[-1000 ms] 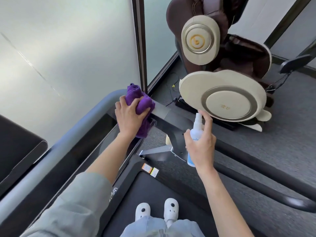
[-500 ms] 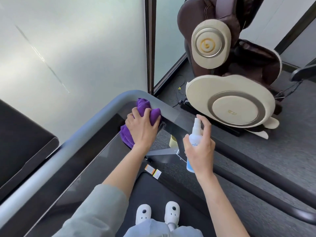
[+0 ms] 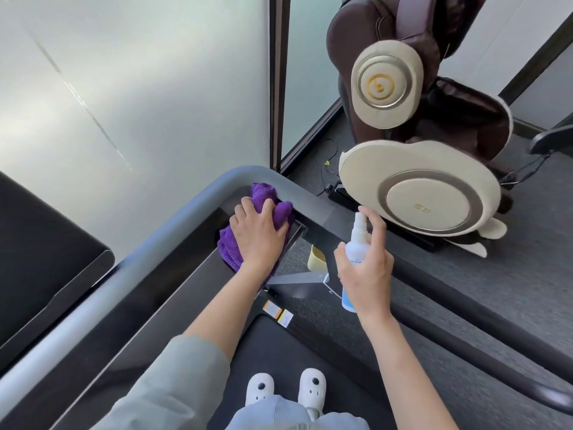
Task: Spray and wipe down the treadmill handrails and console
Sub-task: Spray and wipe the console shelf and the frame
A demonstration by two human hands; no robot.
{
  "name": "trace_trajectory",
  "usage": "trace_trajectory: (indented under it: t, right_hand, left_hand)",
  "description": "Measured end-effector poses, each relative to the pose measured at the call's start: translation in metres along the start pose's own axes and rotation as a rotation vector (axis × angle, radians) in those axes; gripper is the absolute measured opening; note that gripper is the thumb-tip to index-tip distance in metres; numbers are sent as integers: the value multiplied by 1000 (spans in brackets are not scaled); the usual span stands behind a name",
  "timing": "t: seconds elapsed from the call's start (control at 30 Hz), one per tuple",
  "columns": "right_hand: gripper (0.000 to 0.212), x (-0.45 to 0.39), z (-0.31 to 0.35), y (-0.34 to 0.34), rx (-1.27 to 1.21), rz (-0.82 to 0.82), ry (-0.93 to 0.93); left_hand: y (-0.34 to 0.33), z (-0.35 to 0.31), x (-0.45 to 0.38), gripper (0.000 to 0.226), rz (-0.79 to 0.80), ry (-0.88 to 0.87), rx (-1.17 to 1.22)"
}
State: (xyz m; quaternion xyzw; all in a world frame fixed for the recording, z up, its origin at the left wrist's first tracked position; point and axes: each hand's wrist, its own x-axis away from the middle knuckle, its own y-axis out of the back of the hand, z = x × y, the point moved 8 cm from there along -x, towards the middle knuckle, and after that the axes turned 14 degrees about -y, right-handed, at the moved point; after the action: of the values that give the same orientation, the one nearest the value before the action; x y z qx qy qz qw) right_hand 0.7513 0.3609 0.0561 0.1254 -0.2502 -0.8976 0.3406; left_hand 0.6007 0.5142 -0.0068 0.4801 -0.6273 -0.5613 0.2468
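— Head view: how much room round the hands?
— Little on the left; the grey handrail (image 3: pixel 173 223) bends just beyond the purple cloth (image 3: pixel 231 248), with a frosted glass wall (image 3: pixel 139 88) close behind it; on the right, open carpet (image 3: pixel 511 274) lies between the rail and a cream-and-brown massage chair (image 3: pixel 434 193).
— Anything hidden?
— The cloth's middle sits under the left hand (image 3: pixel 259 235); the console (image 3: pixel 148 308) is dark and glossy, its markings unreadable; the spray bottle (image 3: pixel 356 246) label is mostly covered by fingers; the dark right rail (image 3: pixel 465 346) runs out of frame.
— And the hands?
— Left hand lies palm-down on the bunched cloth, fingers curled into it, pressing it at the console's far corner; right hand is wrapped round the white bottle, held upright above the treadmill's right side, forefinger on the nozzle; white shoes (image 3: pixel 286 387) stand on the belt (image 3: pixel 279 346).
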Motion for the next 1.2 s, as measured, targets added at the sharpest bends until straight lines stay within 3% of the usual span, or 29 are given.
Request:
trace_trajectory:
  t: [0.13,0.3,0.4,0.57,0.8,0.9,1.07,1.2]
  right_hand:
    - [61,5,-1,-2,-18,4,6]
    - [57,1,-4,-9,14,28,-11]
    - [59,-5,-4,-4,13,19,-10]
    - [61,-11,-13,13,23,-35,-33]
    - [62,-9,-31,37,35,-105,-62]
    - [62,-6,-35,46,58,-125,-77]
    - [62,13,-51,70,97,-167,-142]
    - [70,40,-74,95,94,-207,-257]
  left_hand:
    - [6,7,25,30,23,-112,128]
    - [22,24,22,28,-107,25,231]
    - [28,14,-20,33,-201,6,284]
    - [0,-13,-62,42,-64,-11,206]
    - [-14,-109,-15,39,-55,-371,211]
    - [-12,-104,-23,36,-52,-358,201]
    - [-7,-74,-30,35,-20,-167,244]
    - [-7,-99,-8,34,46,-322,300]
